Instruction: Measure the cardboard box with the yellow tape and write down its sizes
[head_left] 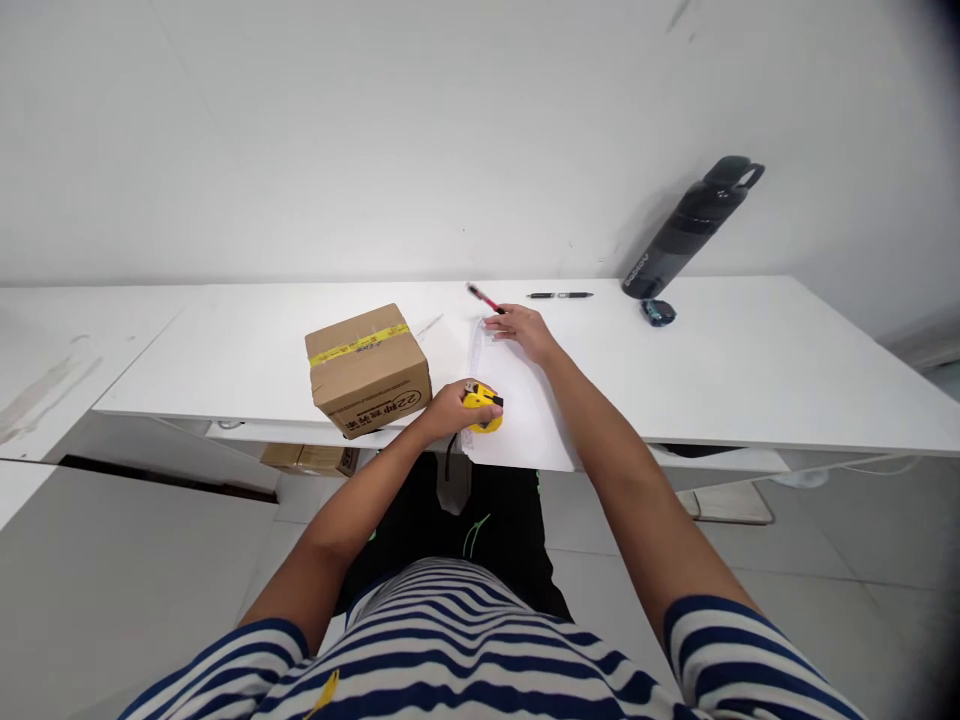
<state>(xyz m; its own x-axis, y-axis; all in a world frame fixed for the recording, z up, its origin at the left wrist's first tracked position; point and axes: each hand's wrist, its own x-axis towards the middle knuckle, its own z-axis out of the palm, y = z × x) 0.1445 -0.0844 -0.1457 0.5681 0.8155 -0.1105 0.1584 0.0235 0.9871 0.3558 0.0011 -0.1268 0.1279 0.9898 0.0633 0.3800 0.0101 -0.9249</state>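
My left hand (451, 408) grips a yellow tape measure (484, 408) with black parts, over the lower left of a white sheet or pad (529, 420). A dark strap hangs below that hand. The pad's left edge looks perforated or ringed, and its bottom reaches the desk's front edge. Across the pad's top rests my right hand (525, 330), fingers pointing left on the paper. A red pen with a dark end (486, 297) sticks out up and left from between its fingers. Just left of my left hand is a taped cardboard box (367, 370), its corner near my wrist.
A black pen (560, 295) lies behind my right hand. Farther right, a tall black bottle (686, 230) stands near the wall, with a small dark blue object (658, 312) at its foot. The white desk (750, 380) has a shelf below, and brown boxes (311, 459) sit underneath.
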